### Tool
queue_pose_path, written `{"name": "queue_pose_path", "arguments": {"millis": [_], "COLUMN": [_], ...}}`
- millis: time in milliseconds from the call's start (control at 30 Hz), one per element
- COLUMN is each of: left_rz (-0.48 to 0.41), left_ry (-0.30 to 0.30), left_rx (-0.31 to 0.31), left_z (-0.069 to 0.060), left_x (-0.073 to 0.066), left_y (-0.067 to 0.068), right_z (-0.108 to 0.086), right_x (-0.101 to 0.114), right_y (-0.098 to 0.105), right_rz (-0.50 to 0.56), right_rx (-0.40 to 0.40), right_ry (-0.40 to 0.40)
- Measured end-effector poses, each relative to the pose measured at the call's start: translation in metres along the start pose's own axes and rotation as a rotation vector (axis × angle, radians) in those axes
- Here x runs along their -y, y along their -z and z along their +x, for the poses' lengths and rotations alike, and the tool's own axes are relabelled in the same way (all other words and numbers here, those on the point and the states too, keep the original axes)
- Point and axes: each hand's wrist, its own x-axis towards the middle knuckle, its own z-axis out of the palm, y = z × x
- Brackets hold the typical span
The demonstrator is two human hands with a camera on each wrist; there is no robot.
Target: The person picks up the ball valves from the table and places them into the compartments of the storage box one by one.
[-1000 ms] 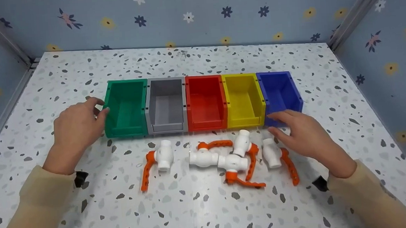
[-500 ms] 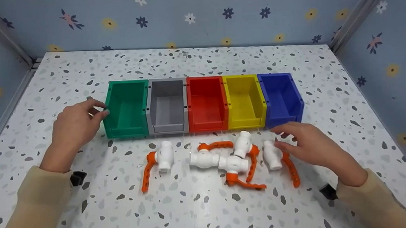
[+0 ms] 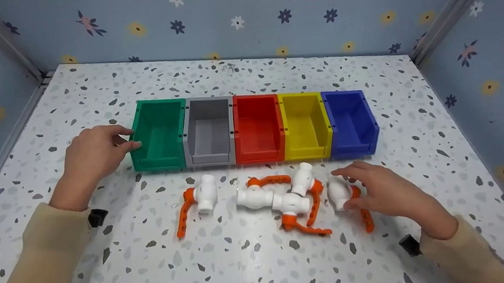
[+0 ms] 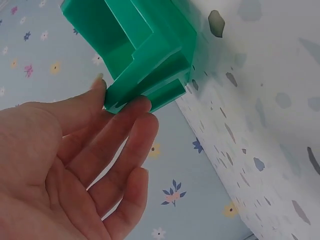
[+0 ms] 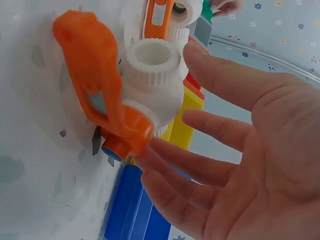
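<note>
My left hand (image 3: 93,153) grips the left side wall of the green bin (image 3: 160,164), thumb over the rim and fingers outside. In the left wrist view, that pinch on the green wall (image 4: 142,75) shows closely. My right hand (image 3: 390,190) spreads around the rightmost white ball valve (image 3: 337,192), which lies on the table with its orange handle (image 5: 92,65) toward me. In the right wrist view its fingers are apart and do not close on the valve body (image 5: 155,95); whether a fingertip touches it, I cannot tell.
Grey (image 3: 210,160), red (image 3: 260,157), yellow (image 3: 307,153) and blue (image 3: 354,150) bins continue the row. Three valves lie clustered, including one in the middle (image 3: 291,204); another valve (image 3: 206,194) lies farther left. Flowered panels (image 3: 254,27) enclose the speckled table (image 3: 242,264).
My right hand has come down from the blue bin's front edge toward me, to around the rightmost valve. The left thumb has moved over the green bin's rim.
</note>
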Motion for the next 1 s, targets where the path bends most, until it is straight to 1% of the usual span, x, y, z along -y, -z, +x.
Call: {"name": "queue_pose_path", "arguments": {"millis": [200, 333, 400, 533, 733, 1000], "left_rz": [-0.002, -0.007, -0.005, -0.003, -0.005, -0.010], "left_ry": [-0.010, -0.003, -0.001, -0.003, 0.006, 0.010], "left_rx": [-0.010, 0.000, 0.002, 0.003, 0.008, 0.003], "left_z": [-0.001, 0.000, 0.000, 0.002, 0.002, 0.002], "left_x": [0.001, 0.000, -0.001, -0.001, -0.002, -0.001], "left_y": [-0.001, -0.001, -0.001, -0.001, -0.001, 0.000], "right_z": [0.005, 0.008, 0.009, 0.010, 0.011, 0.012], "right_x": [0.002, 0.006, 0.008, 0.011, 0.011, 0.008], "right_y": [0.002, 0.005, 0.004, 0.002, 0.002, 0.004], "right_rz": [-0.015, -0.046, -0.055, -0.060, -0.035, -0.028], "right_rx": [0.060, 0.117, 0.129, 0.127, 0.138, 0.097], "right_ry": [-0.014, -0.039, -0.047, -0.049, -0.059, -0.030]}}
